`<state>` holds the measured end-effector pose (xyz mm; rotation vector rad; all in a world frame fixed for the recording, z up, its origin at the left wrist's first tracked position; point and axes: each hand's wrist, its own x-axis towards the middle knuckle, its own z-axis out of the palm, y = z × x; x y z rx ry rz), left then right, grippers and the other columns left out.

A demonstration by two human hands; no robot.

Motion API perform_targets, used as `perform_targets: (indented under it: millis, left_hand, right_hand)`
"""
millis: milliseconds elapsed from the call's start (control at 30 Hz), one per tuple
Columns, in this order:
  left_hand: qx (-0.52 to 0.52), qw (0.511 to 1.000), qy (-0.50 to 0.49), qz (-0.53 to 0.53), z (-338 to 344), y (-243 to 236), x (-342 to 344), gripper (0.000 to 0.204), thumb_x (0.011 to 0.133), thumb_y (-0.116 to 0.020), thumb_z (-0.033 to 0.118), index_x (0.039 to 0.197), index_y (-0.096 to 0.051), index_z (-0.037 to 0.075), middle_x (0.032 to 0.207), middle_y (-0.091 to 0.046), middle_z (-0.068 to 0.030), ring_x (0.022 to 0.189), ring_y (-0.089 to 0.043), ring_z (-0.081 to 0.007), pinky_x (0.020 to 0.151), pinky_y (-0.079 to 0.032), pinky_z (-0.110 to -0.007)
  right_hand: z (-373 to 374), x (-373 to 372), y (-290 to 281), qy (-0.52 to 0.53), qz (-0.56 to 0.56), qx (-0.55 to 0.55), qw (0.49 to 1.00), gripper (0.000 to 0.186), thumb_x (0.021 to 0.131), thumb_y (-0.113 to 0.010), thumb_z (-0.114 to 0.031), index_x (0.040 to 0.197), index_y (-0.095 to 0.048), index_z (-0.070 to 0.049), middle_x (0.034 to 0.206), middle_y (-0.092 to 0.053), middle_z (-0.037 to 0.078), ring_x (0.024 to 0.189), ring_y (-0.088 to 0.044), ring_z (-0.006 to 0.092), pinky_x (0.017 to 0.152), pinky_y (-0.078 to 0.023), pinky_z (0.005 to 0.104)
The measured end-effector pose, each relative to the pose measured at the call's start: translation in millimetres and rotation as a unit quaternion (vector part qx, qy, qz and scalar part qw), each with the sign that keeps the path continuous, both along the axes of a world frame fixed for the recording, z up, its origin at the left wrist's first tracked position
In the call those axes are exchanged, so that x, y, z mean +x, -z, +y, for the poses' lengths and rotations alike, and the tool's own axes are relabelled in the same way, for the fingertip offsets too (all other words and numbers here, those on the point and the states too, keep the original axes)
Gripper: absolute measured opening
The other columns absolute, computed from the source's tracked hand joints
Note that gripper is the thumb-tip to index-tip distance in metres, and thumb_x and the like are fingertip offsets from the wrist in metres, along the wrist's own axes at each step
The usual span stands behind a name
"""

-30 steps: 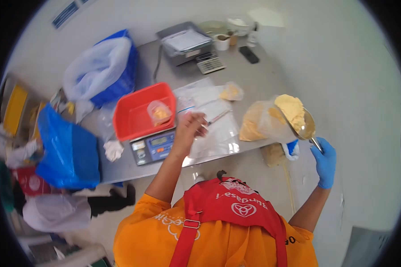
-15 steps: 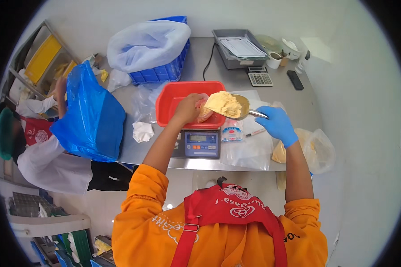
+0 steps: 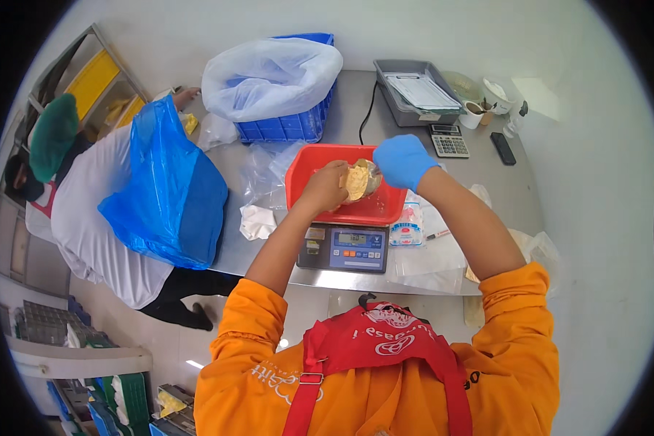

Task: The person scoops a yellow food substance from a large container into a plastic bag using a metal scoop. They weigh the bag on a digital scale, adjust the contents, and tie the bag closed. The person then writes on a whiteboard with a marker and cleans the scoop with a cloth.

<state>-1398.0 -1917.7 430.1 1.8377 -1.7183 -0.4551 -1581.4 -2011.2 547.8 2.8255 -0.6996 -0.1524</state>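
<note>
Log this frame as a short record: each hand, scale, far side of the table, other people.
Left hand: bare, curled beside yellow powder over a red tray; grip unclear
Right hand: blue-gloved, holding a metal scoop
Digital scale: at the tray's near side, display lit
Far side: blue crate, calculator
Co-worker: left, partly behind a blue plastic bag

Basin [image 3: 298,167]: solid red. Powder [image 3: 357,184]: pale yellow. Scoop [image 3: 373,179]: silver-grey. Right-hand glove [image 3: 405,161]: plain light blue. Scale [image 3: 314,260]: dark grey; control panel [image 3: 357,248]: blue, orange and pale keys. Packet [image 3: 407,225]: white, blue and red print. Sleeves [image 3: 248,314]: orange. Apron [image 3: 341,330]: red, white print. Crate [image 3: 283,128]: blue; liner [image 3: 269,81]: translucent white. Large bag [image 3: 185,200]: bright blue. Document tray [image 3: 412,118]: grey. Phone [image 3: 503,149]: black. Co-worker's cap [image 3: 54,136]: green; shirt [image 3: 94,211]: white.
</note>
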Motion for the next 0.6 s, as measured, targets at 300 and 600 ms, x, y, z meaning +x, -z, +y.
perform_targets:
  millis: [300,600]
  left_hand:
    - [-0.055,0.998,-0.032,0.009,-2,23,2,0.054,0.074,-0.063,0.009,0.126,-0.061,-0.005,0.137,-0.056,-0.0191,0.120,-0.058,-0.0357,0.104,-0.046,-0.041]
    - [-0.100,0.993,-0.056,0.017,16,13,7,0.048,0.075,-0.065,0.012,0.121,-0.065,-0.002,0.133,-0.059,-0.0205,0.120,-0.059,-0.0352,0.103,-0.047,-0.041]
  right_hand:
    - [-10,6,-30,0.036,0.041,0.003,0.999,0.016,0.078,-0.067,-0.016,0.087,-0.076,-0.007,0.089,-0.073,0.017,0.086,-0.072,0.0334,0.073,-0.057,0.0428]
    - [-50,-63,20,0.069,-0.102,0.144,0.982,0.025,0.079,-0.073,-0.029,0.094,-0.074,-0.010,0.091,-0.071,0.016,0.089,-0.068,0.0353,0.078,-0.054,0.0435]
